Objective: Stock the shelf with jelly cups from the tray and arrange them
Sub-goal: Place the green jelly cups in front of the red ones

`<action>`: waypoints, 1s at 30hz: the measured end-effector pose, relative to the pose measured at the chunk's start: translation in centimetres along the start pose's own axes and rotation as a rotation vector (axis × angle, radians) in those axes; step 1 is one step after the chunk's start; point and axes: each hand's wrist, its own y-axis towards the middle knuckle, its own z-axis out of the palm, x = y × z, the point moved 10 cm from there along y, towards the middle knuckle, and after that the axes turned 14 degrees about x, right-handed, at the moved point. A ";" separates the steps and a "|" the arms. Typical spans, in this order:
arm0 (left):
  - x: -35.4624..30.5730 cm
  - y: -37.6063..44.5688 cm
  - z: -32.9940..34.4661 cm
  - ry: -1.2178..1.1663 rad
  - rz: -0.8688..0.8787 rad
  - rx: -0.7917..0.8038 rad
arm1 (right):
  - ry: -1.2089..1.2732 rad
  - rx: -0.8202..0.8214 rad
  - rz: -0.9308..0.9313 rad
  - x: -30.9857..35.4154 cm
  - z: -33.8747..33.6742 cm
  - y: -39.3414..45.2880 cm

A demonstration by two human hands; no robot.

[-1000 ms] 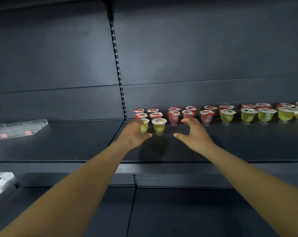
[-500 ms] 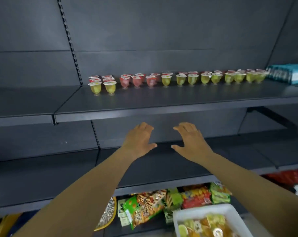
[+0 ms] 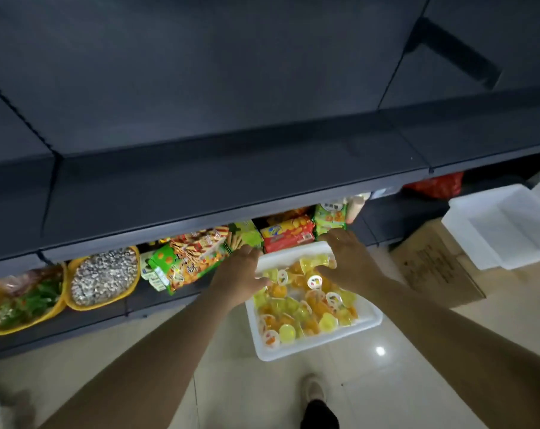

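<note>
Head camera looks steeply down, near the tray [image 3: 316,346].

Dark grey metal shelving [image 3: 231,181]; glossy beige tile floor [image 3: 386,382] with light glare; cardboard box [image 3: 432,270] right.

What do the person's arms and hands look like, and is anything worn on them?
Both forearms are bare along all their visible length: no sleeve, glove, watch or bracelet shows. The left hand and the right hand also look bare; no ring can be made out, though the fingers are slightly blurred. Nothing is marked on either arm.
</note>
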 end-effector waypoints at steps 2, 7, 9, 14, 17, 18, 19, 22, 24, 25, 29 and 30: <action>-0.1 3.4 4.7 -0.046 -0.046 0.073 | 0.036 0.076 0.023 -4.1 3.8 1.4; 0.4 10.8 17.0 -0.277 -0.205 0.236 | 0.201 0.277 0.072 -12.9 14.6 4.5; 1.1 13.2 21.7 -0.341 -0.269 0.288 | 0.274 0.370 0.094 -15.6 19.2 5.6; 3.3 18.3 30.7 -0.411 -0.397 0.368 | 0.369 0.557 0.116 -20.3 29.8 8.6; 4.9 20.4 34.1 -0.393 -0.471 0.423 | 0.362 0.628 0.103 -21.8 34.1 10.4; 5.4 20.9 35.0 -0.388 -0.495 0.444 | 0.343 0.655 0.078 -21.9 35.2 11.0; 5.9 21.4 35.6 -0.385 -0.516 0.457 | 0.323 0.683 0.045 -22.0 36.2 11.5; 7.2 22.2 36.8 -0.358 -0.578 0.480 | 0.278 0.762 -0.056 -21.6 38.5 13.2; 7.8 22.5 37.2 -0.335 -0.607 0.482 | 0.245 0.824 -0.102 -21.4 39.8 14.2; 8.1 22.6 37.5 -0.329 -0.622 0.483 | 0.211 0.854 -0.127 -21.4 40.4 14.6; 8.4 22.7 38.3 -0.320 -0.665 0.505 | 0.000 0.915 -0.254 -20.6 41.4 15.8; 8.5 22.7 38.4 -0.325 -0.670 0.500 | -0.061 0.929 -0.285 -20.2 41.6 15.8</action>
